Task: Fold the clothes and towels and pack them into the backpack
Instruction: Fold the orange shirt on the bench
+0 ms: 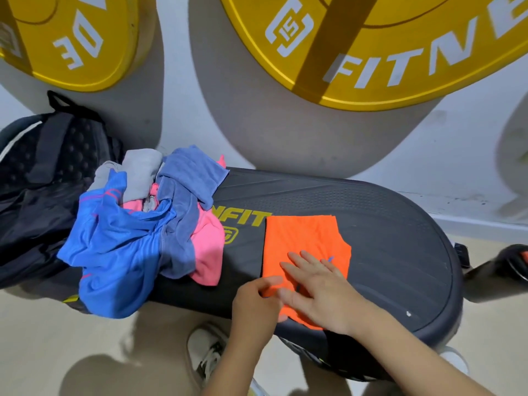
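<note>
Two yellow weight plates are seen against the white wall: the larger plate (371, 52) at 1 o'clock of the view, the smaller plate (65, 38) at 11 o'clock.

A dark oval platform (394, 224) is recorded across the centre and toward 3 o'clock, with yellow lettering on its top. A dark backpack (43, 167) is found at 9 o'clock, touching the platform's left end, its carry loop uppermost.

An unfolded heap of clothes is noted on the platform's left end, partly spilling over the backpack. In it a bright blue garment (114, 252) is seen at the 8 o'clock side, hanging over the platform's front edge; a blue-grey towel (185, 178) lies at the heap's 1 o'clock side, a pink garment (207, 247) at its 4 o'clock side and a grey garment (140, 172) at its 12 o'clock side.

The orange garment (303, 238) is laid flat on the platform, just right of the heap and apart from it, its near end reaching the platform's front edge.

The right hand (323, 292) is brought in from 5 o'clock, forearm bare, palm down on the orange garment's near half. Its fingers are held straight and spread, directed toward 11 o'clock, and pressed on the cloth.

The left hand (257, 307) is brought in from 6 o'clock, at the garment's near left corner. Its fingers are curled, and the cloth's edge is pinched between thumb and fingertips.

A white shoe (205, 352) is seen on the floor at 6 o'clock.
</note>
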